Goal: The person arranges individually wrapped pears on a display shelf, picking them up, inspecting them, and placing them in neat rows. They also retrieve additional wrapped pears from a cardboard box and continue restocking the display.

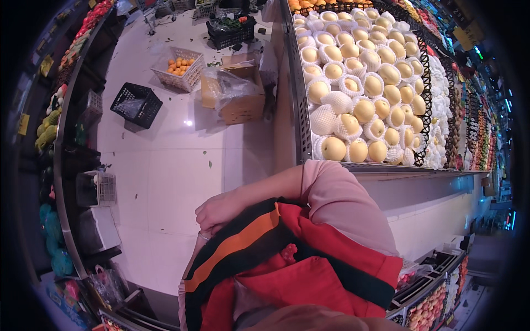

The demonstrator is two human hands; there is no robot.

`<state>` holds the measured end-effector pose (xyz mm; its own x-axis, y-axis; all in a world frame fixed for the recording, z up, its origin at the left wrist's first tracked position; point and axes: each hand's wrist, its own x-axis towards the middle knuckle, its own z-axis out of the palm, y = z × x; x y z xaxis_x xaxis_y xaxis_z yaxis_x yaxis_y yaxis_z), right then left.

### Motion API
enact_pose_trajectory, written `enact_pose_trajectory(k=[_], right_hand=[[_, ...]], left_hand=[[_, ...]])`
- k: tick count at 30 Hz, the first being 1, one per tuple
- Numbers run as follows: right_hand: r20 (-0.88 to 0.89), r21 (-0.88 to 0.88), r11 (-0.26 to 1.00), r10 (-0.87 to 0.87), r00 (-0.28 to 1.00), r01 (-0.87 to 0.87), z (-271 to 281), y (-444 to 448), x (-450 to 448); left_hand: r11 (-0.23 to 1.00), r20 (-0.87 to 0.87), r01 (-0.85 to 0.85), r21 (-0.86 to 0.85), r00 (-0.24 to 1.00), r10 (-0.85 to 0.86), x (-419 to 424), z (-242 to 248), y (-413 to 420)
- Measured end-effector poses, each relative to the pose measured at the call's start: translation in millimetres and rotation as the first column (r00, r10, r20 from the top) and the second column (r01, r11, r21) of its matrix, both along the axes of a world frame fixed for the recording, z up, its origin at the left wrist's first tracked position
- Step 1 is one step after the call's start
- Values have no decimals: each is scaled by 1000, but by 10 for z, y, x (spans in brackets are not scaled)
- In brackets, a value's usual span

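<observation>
My right arm, in a pink sleeve point(343, 194), reaches across the front of a red vest point(290, 281) with a black and orange border. My right hand point(217, 212) has its fingers curled and meets my left hand point(210, 231) in front of my body. Most of my left hand is hidden under the right one, and a thin bracelet point(203, 236) circles its wrist. Whether either hand holds anything is hidden. Closest to my right elbow is a display of pale yellow pears point(364, 111) in white foam nets.
On the tiled floor point(174, 173) ahead are a black crate point(136, 105), a white crate of oranges point(178, 68), an open cardboard box point(244, 103) with plastic film, and a black crate point(231, 31) of greens. Fruit shelves point(62, 165) line the left. Scattered leaves point(210, 164) lie about.
</observation>
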<state>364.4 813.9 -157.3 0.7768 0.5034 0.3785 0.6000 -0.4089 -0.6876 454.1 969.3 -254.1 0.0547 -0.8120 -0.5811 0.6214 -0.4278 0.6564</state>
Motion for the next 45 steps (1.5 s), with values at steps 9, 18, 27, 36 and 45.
enact_pose_trajectory(k=[9,18,27,36,45], right_hand=[[-53,60,990,-127,990,130,-177,-677,683],[129,215,959,-213,968,183,-121,-1862,1843],[69,143,903,-418,906,406,0,-3180,2227],[-51,77,614,-785,618,786,-222,-4352,2273],[-249,78,272,-926,283,959,-329,-5613,2934]], left_hand=[[992,-61,124,-12,990,-125,976,-101,-863],[961,-71,277,1,959,-276,2067,100,-2240],[906,-183,423,-2,891,-416,2796,313,-3626],[784,-301,621,-22,743,-597,3173,130,-5322],[19,548,951,-309,194,-814,3742,-189,-7154]])
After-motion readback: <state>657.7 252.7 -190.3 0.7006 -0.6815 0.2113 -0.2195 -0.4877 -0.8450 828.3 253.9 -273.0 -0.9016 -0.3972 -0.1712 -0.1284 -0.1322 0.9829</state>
